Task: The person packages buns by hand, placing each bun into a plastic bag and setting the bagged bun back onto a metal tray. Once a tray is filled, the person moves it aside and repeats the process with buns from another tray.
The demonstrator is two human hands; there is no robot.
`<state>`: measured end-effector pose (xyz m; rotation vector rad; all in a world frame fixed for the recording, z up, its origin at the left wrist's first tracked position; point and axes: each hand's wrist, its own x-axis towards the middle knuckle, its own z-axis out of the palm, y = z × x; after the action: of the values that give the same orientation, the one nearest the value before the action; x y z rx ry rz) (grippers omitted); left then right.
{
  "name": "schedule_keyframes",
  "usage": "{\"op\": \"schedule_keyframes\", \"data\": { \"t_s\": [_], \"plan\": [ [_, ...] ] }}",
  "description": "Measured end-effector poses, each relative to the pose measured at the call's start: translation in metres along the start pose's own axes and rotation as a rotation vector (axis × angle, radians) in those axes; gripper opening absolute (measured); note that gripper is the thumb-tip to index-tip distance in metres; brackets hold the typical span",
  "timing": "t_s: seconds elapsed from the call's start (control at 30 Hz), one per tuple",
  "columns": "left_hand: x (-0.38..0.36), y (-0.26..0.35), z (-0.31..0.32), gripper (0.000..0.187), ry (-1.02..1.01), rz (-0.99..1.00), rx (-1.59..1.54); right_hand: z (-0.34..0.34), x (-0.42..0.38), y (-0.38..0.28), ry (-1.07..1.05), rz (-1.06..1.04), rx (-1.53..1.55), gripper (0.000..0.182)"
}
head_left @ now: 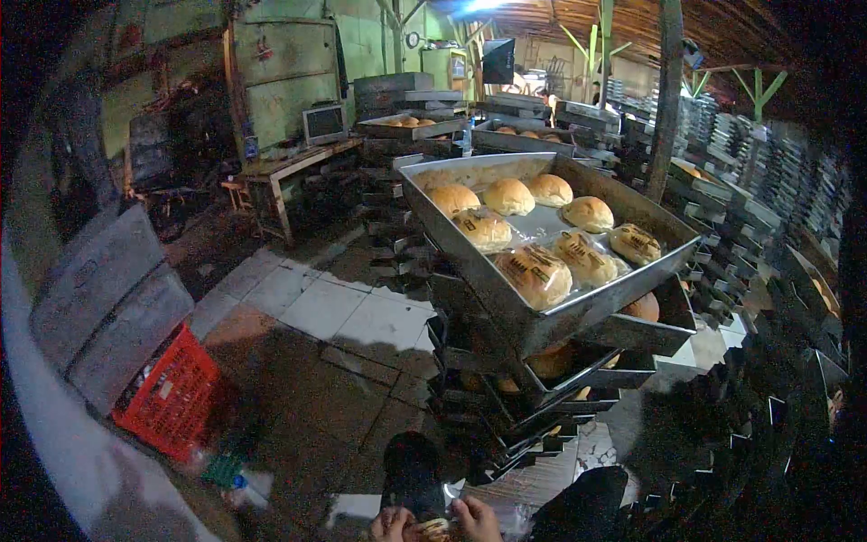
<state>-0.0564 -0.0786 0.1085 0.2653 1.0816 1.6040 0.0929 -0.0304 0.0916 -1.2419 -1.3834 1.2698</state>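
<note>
The person's left hand was curled, fingers bent in against one side of a bun in clear, dark-printed plastic, held low in front of the body. The right hand was partly closed at the bun's other side, thumb and fingers drawn in at the clear wrapper; how firmly either hand gripped, I couldn't tell from where I stood. The bun was between the two hands, well apart from the metal tray that topped a stack just ahead.

In that tray I counted eight more buns. Three bare buns sat in a row along the far edge, and a fourth bare bun lay by the right-hand edge. The other four wore printed wrappers: one wrapped bun inside the left edge, another near the closest corner, a third right beside it, and the last close to the right corner. More buns showed in the trays beneath.

Over to the left, a red crate stood tilted on the floor, and farther back a monitor rested near the far end of a tabletop.
</note>
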Motion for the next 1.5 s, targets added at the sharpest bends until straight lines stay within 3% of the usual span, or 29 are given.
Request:
{"op": "schedule_keyframes", "data": {
  "t_s": [0.07,0.1,0.2,0.37,0.4,0.43,0.5,0.53,0.63,0.7,0.73,0.8,0.83,0.87,0.93,0.97,1.0,1.07,1.1,1.13,1.2,1.23,1.27,1.33,1.37,1.4,1.43,1.47,1.5],
  "plan": [
    [0.007,-0.008,0.000,0.012,0.328,-0.012,0.280,0.000,0.001,0.005,0.025,-0.010,-0.021,0.018],
    [-0.003,0.006,0.003,0.012,0.152,-0.007,0.043,-0.002,0.000,0.017,0.053,-0.013,0.004,0.019],
    [0.005,0.003,-0.009,0.015,0.002,0.016,-0.072,-0.002,0.010,0.033,0.101,0.026,0.040,0.020],
    [0.010,-0.006,-0.009,0.025,0.168,-0.022,0.308,-0.003,0.008,0.014,0.051,0.069,0.117,0.023],
    [0.011,-0.007,-0.014,0.025,0.170,-0.022,0.307,-0.004,0.008,0.005,0.111,-0.048,0.012,0.023],
    [0.012,-0.008,-0.026,0.027,-0.056,-0.144,-0.003,-0.004,0.006,0.001,0.169,-0.163,-0.094,0.024],
    [0.010,-0.004,-0.040,0.031,-0.502,-0.370,-0.629,-0.007,0.010,0.006,0.124,-0.048,-0.019,0.024],
    [0.009,-0.001,-0.038,0.031,-0.500,-0.368,-0.625,-0.007,0.013,0.008,0.086,0.059,0.058,0.025],
    [0.005,0.015,-0.017,0.029,-0.485,-0.263,-0.351,-0.013,0.020,0.008,0.052,0.028,-0.021,0.020],
    [0.010,0.012,-0.016,0.023,-0.103,-0.189,0.155,-0.015,0.018,0.007,0.059,-0.002,-0.183,0.018],
    [0.007,0.013,-0.012,0.023,-0.106,-0.191,0.155,-0.019,0.010,-0.015,0.062,-0.002,-0.185,0.018],
    [-0.012,0.030,0.005,0.017,-0.269,0.464,0.399,-0.029,-0.004,-0.088,0.085,-0.491,-0.154,0.018],
    [-0.034,0.057,0.025,0.012,-0.363,0.556,0.420,-0.036,-0.006,-0.109,0.106,-0.683,-0.279,0.016],
    [-0.034,0.056,0.023,0.012,-0.359,0.545,0.424,-0.034,-0.011,-0.102,0.104,-0.670,-0.278,0.016],
    [-0.015,0.050,0.016,0.010,-0.437,1.018,0.774,-0.031,-0.016,-0.086,0.053,-0.512,0.067,0.018],
    [-0.002,0.022,-0.013,0.010,-0.387,0.576,0.663,-0.033,-0.018,-0.088,0.055,-0.516,0.065,0.018],
    [0.008,-0.001,-0.038,0.010,-0.388,0.576,0.663,-0.035,-0.022,-0.090,0.002,-0.218,0.293,0.020],
    [0.039,-0.018,-0.064,0.014,-0.539,0.971,0.737,-0.038,-0.013,-0.094,-0.112,0.356,0.737,0.025],
    [0.016,0.011,-0.045,0.020,-0.684,0.489,0.352,-0.034,-0.008,-0.040,-0.115,-0.379,0.192,0.026],
    [0.017,0.018,-0.030,0.020,-0.684,0.482,0.350,-0.031,-0.005,-0.052,-0.113,-0.372,0.190,0.026],
    [0.018,0.022,-0.008,0.011,-0.289,0.577,0.913,-0.018,0.007,-0.086,-0.025,-0.477,-0.202,0.020],
    [0.039,0.030,-0.014,0.020,-0.362,0.642,1.212,-0.015,0.027,-0.063,-0.231,-0.308,-0.530,0.019],
    [0.045,0.029,-0.018,0.020,-0.366,0.629,1.217,-0.012,0.035,-0.041,-0.232,-0.296,-0.526,0.019],
    [0.055,0.042,-0.004,0.024,0.240,0.097,0.433,-0.004,0.059,-0.020,0.074,-0.178,-0.566,0.020],
    [0.057,0.017,-0.020,0.023,0.255,0.144,0.313,0.010,0.055,0.058,0.154,-0.245,-0.271,0.024],
    [0.077,-0.024,-0.067,0.019,0.470,0.121,0.459,-0.007,0.039,-0.009,-0.040,-0.038,-0.416,0.021],
    [-0.001,0.032,0.007,0.029,0.258,0.184,0.842,-0.013,0.034,0.010,-0.123,0.011,-0.445,0.022],
    [-0.014,0.039,0.007,0.039,0.147,-0.035,0.967,-0.015,0.020,0.038,-0.206,0.062,-0.470,0.027],
    [-0.021,0.021,-0.009,0.042,0.133,-0.135,0.871,-0.013,-0.001,0.056,-0.101,-0.138,-0.448,0.018]
  ]
}}
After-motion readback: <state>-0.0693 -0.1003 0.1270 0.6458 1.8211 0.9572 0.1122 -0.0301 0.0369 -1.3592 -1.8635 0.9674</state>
